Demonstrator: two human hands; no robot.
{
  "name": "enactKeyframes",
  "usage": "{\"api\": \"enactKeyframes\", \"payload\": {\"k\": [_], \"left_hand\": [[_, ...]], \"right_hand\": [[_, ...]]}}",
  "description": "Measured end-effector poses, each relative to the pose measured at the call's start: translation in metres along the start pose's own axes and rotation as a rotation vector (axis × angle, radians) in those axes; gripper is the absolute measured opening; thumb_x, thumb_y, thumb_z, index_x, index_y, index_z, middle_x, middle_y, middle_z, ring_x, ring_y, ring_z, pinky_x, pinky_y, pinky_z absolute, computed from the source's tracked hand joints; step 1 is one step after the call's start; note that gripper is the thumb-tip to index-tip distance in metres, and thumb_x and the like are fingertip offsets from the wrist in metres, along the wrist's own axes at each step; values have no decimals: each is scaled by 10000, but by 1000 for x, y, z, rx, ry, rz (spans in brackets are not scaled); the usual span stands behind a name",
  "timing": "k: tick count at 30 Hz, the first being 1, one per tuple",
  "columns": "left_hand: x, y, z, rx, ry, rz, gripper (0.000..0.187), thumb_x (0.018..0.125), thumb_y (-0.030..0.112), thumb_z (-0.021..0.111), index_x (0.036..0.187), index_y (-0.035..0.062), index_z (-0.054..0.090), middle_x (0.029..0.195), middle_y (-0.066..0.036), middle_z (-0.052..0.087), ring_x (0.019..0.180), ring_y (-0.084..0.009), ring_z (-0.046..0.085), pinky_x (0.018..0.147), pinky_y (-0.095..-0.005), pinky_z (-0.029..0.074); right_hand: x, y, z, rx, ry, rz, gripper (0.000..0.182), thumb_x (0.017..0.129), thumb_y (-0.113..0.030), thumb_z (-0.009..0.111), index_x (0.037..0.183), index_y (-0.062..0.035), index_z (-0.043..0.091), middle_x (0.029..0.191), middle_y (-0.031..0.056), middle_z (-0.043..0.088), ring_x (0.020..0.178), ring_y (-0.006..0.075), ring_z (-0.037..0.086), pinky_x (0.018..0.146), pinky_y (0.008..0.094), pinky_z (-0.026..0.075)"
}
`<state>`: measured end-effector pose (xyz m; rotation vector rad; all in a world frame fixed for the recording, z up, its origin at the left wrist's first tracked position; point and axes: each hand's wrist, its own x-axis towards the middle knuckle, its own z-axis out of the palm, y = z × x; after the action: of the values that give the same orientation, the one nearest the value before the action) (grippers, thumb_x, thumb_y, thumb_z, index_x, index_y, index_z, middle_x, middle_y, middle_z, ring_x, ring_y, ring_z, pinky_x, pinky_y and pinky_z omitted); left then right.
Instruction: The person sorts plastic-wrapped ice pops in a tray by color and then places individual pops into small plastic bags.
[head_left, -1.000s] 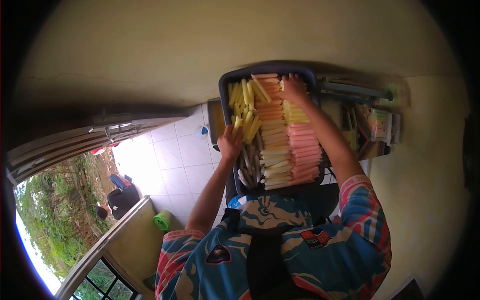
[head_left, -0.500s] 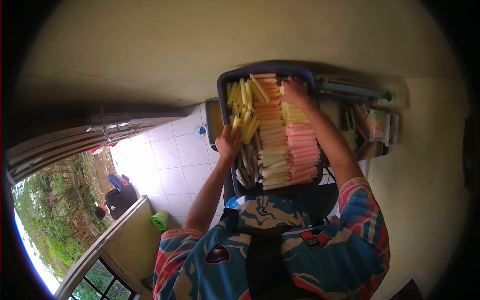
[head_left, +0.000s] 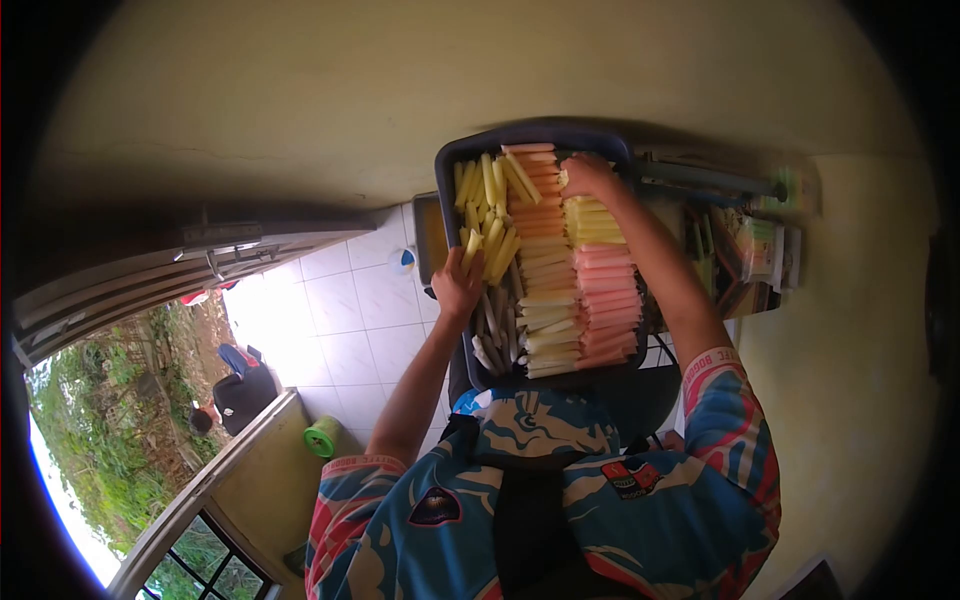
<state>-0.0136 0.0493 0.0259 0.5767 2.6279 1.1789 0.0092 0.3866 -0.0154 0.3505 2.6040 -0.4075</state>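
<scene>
A dark blue tray [head_left: 447,170] holds rows of wrapped sticks: orange ones [head_left: 540,185], pink ones [head_left: 607,290] and pale cream ones [head_left: 548,325]. Loose yellow sticks [head_left: 489,182] lie at its upper left, with greyish ones [head_left: 490,345] at the lower left. My left hand [head_left: 460,285] is closed around a yellow stick at the tray's left side. At the upper right of the tray, my right hand [head_left: 588,177] has its fingers bent down above the right column's yellow sticks [head_left: 590,220]; a bit of yellow shows at the fingertips.
A wall stands beyond the tray. Packets [head_left: 762,250] and a grey-blue bar [head_left: 710,180] are on the right. Left are a smaller tray [head_left: 428,230], a white tiled floor [head_left: 345,320], a green bin [head_left: 322,437] and a black bag [head_left: 246,398].
My right hand has shifted slightly, and its fingers are drawn closer together. My left hand stays in place on the yellow stick.
</scene>
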Motion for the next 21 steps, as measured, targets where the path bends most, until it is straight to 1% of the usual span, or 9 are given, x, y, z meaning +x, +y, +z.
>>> {"api": "enactKeyframes", "payload": {"k": [5, 8, 11, 14, 17, 20, 21], "left_hand": [[-1, -2, 1, -15, 4, 6, 216, 833, 268, 688, 799, 79, 590, 638, -175, 614, 602, -391, 616, 526, -441, 472], [-1, -1, 1, -21, 2, 3, 215, 833, 267, 689, 802, 79, 591, 634, -174, 613, 601, -390, 617, 525, -441, 472], [-1, 1, -1, -14, 0, 2, 215, 834, 267, 690, 805, 77, 592, 632, -172, 614, 602, -388, 619, 525, -439, 474], [0, 0, -1, -8, -4, 20, 217, 836, 267, 690, 808, 75, 593, 631, -170, 616, 602, -385, 621, 524, -435, 476], [-2, 1, 0, 6, -1, 19, 218, 837, 266, 689, 809, 73, 593, 633, -168, 617, 599, -384, 620, 522, -433, 477], [-1, -2, 1, 1, 3, 31, 217, 838, 264, 688, 807, 72, 592, 635, -168, 618, 596, -385, 620, 519, -434, 476], [-1, -2, 1, -1, 2, 34, 218, 838, 264, 688, 805, 72, 591, 637, -168, 620, 596, -386, 620, 520, -435, 476]], "right_hand": [[-5, 0, -7, 36, -38, -31, 568, 595, -333, 777, 1062, -52, 616, 964, 203, 651, 953, 365, 626, 817, 462, 514], [-14, -2, -8, 17, 51, -55, 548, 606, -333, 758, 1057, -61, 605, 932, 182, 662, 912, 369, 638, 833, 464, 508], [-20, 4, -10, 136, 126, -141, 575, 607, -357, 772, 1075, -76, 593, 931, 186, 656, 895, 382, 633, 830, 468, 502], [-22, 7, -14, 191, 200, -137, 540, 618, -325, 786, 1066, -89, 599, 900, 198, 651, 892, 391, 625, 817, 464, 500], [-20, 16, -20, 302, 209, -204, 478, 634, -251, 781, 1040, -90, 588, 878, 196, 663, 839, 380, 642, 729, 441, 508], [-25, 20, -29, 453, 295, -267, 438, 645, -205, 772, 1021, -76, 587, 817, 181, 659, 778, 352, 650, 694, 395, 505], [-27, 21, -32, 486, 330, -256, 430, 648, -196, 768, 1018, -73, 588, 810, 179, 655, 768, 345, 648, 692, 384, 503]]}}
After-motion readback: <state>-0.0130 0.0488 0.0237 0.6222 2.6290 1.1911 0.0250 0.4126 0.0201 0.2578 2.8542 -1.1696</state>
